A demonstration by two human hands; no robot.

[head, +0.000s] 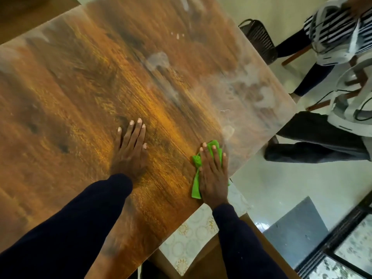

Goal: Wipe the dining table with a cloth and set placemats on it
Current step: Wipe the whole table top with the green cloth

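Wiping is the step in hand. The right hand point(213, 174), fingers straight, presses the cloth point(196, 185) at the table's point(60, 87) 4 o'clock edge. The left hand point(130, 150) rests flat, holding nothing. Next, I judge, sweep toward the smears point(251, 91) at 2 o'clock.

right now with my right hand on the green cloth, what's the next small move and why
Probably slide the right hand and green cloth forward along the table edge: whitish smears lie just ahead of it, while the wood near the left hand, pressed flat, looks free of them.
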